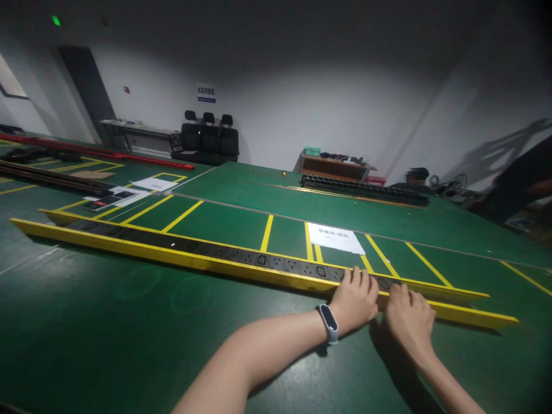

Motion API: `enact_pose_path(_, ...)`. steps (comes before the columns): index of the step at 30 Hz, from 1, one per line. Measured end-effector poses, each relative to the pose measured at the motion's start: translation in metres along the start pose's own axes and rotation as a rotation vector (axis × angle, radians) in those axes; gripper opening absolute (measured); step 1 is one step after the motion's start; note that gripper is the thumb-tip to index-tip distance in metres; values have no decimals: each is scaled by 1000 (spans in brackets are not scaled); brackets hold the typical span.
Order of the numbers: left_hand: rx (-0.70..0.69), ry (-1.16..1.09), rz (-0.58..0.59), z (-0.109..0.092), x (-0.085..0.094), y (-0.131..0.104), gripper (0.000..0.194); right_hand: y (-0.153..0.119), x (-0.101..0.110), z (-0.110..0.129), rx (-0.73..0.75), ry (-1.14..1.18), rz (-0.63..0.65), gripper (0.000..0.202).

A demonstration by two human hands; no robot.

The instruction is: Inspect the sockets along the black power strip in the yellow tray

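Observation:
A long yellow power strip housing [215, 265] stretches across the green table. Its two raised walls flank a row of black socket modules [291, 265], which fills the left and middle of the channel. Toward the right end, my left hand [354, 299] curls its fingers over the near wall and into the channel. Just right of it, my right hand [409, 316] is closed over the same wall, fingertips bent inward. The fingers hide the part of the channel beneath them. A grey band with a dark face [329, 318] is on my left wrist.
Yellow tape lines mark the green tabletop [241, 345]. Behind the housing lies a white printed sheet [336, 238]. Farther back are long black strips [362, 190], a red rail [150, 160] and dark rails at left. A person's head [416, 176] shows beyond the table.

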State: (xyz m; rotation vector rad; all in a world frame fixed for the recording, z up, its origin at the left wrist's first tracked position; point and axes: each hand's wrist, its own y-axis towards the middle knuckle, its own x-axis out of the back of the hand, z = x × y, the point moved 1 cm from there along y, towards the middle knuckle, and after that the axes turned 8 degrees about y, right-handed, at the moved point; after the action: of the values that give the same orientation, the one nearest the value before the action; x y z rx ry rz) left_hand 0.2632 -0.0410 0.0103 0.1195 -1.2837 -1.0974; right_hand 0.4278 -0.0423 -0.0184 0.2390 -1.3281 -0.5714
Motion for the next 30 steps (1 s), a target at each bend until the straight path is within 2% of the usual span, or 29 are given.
enact_pose_path(4, 216, -110, 263, 48, 4, -10, 93, -12, 1, 33, 20, 19, -28, 75)
enact_pose_path(6, 254, -192, 346, 70, 7, -18, 99, -18, 1, 52, 31, 39, -23, 78)
enact_pose_path(10, 247, -198, 343, 104, 17, -43, 98, -29, 2, 85, 56, 78, 17, 79)
enact_pose_path(13, 227, -159, 344, 126, 25, -65, 97, -31, 7, 100, 61, 154, 73, 69)
enact_pose_path(18, 220, -124, 306, 161, 34, -96, 93, -12, 13, 115, 111, 243, 169, 49)
enact_pose_path(21, 220, -109, 302, 175, 36, -106, 94, 4, 12, 122, 54, 215, 263, 46)
enact_pose_path(25, 227, -93, 266, 177, 34, -111, 97, 12, 7, 129, 24, 150, 434, 55)
enact_pose_path(30, 191, -43, 214, 172, 30, -115, 93, 9, 1, 127, 49, 153, 400, 56)
